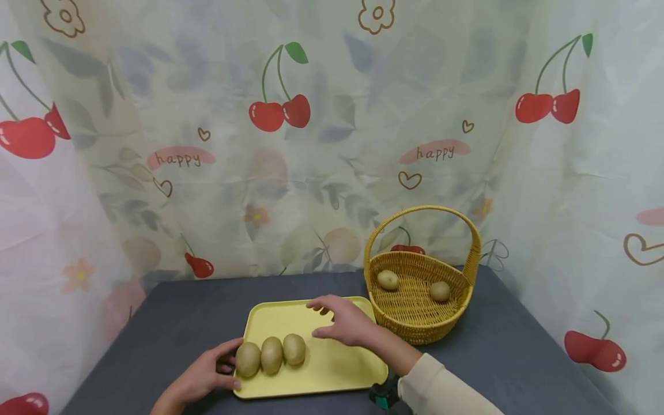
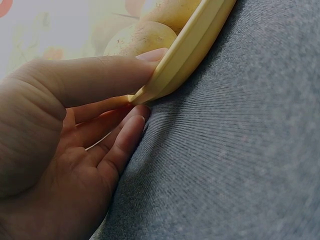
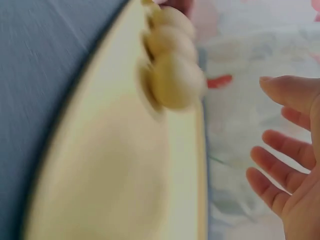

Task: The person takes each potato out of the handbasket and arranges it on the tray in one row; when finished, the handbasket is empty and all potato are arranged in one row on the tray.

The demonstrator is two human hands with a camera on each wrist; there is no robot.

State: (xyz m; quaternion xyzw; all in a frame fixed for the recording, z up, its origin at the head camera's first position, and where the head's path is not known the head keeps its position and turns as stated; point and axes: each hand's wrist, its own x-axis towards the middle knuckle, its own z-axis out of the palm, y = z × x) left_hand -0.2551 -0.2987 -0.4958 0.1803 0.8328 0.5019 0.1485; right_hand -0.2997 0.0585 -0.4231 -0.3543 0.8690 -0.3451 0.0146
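Three potatoes (image 1: 272, 355) lie side by side in a row at the left end of a yellow tray (image 1: 337, 369). At the tray's left front corner, my left hand (image 1: 204, 372) holds the rim, thumb on the front side and fingers along the left side. The thumb (image 2: 110, 77) lies against the outer rim in the left wrist view. My right hand (image 1: 342, 323) hovers over the tray, right of the row, its fingers spread and holding nothing. In the right wrist view the right hand (image 3: 295, 150) is likewise bare, with the potatoes (image 3: 175, 82) blurred beyond it.
A wicker basket (image 1: 415, 334) with a tall handle stands behind the tray's right end. Inside it are two potatoes, one at the left (image 1: 388, 280) and one at the right (image 1: 440, 291). Dark grey cloth (image 1: 207, 305) covers the table, and a printed curtain (image 1: 332, 219) hangs behind it.
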